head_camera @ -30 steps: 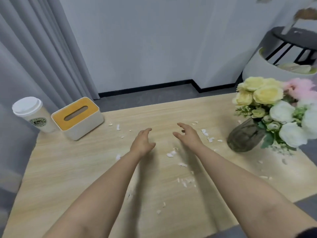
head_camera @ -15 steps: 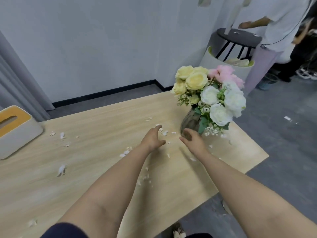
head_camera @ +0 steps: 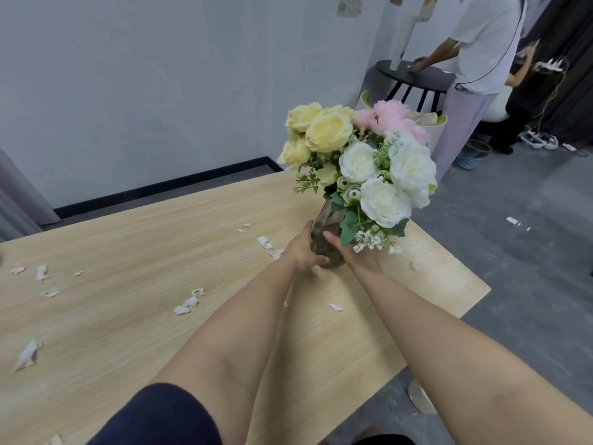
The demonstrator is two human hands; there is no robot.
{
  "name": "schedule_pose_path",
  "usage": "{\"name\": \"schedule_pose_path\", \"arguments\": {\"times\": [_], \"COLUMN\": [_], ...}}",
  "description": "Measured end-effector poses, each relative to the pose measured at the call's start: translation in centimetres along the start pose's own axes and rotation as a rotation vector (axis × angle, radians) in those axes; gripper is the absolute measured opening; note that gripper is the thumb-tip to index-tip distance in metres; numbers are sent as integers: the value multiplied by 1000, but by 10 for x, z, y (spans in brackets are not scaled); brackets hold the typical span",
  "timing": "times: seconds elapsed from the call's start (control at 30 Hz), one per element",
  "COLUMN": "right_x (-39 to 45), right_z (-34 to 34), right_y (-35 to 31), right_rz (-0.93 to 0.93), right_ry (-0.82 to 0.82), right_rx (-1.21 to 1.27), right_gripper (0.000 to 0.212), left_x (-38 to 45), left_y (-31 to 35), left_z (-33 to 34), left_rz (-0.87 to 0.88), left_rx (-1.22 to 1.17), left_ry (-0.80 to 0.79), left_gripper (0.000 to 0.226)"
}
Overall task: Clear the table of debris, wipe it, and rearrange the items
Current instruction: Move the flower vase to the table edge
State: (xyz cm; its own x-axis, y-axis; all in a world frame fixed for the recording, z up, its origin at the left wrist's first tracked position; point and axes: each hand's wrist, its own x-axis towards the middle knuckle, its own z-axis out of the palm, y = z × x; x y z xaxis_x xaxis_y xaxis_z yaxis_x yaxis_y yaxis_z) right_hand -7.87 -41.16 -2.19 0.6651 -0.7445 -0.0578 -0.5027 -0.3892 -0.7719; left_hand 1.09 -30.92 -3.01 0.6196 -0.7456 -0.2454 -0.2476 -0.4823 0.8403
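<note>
Right hand half-hidden behind vase

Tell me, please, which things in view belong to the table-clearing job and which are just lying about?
Job: vase of flowers, clasped by the left hand and right hand; white scraps; wooden table.

Lying about: black stool, blue basket, second person, scraps on floor.

Two bare arms reach out — no watch, no rings. The left hand and right hand wear no gloves. A dark blue sleeve covers the left upper arm.
</note>
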Motion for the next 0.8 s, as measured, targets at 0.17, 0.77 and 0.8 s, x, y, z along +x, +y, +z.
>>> {"name": "schedule_pose_path", "arguments": {"times": [0.17, 0.77, 0.8], "right_x": [11, 2, -1], "right_z": [9, 29, 38], "right_y": [13, -97, -106], "right_rz": [122, 28, 24], "right_ry": [-79, -285, -322], "right_rx": [64, 293, 285], "right_gripper": [48, 82, 90], "left_x": [11, -41, -52], "left_y": [0, -26, -31], "left_z": [7, -103, -112], "left_rz": [-16, -6, -17], "left_rx": [-36, -185, -238], "left_ry": [45, 170, 183], "left_gripper": [99, 94, 92]}}
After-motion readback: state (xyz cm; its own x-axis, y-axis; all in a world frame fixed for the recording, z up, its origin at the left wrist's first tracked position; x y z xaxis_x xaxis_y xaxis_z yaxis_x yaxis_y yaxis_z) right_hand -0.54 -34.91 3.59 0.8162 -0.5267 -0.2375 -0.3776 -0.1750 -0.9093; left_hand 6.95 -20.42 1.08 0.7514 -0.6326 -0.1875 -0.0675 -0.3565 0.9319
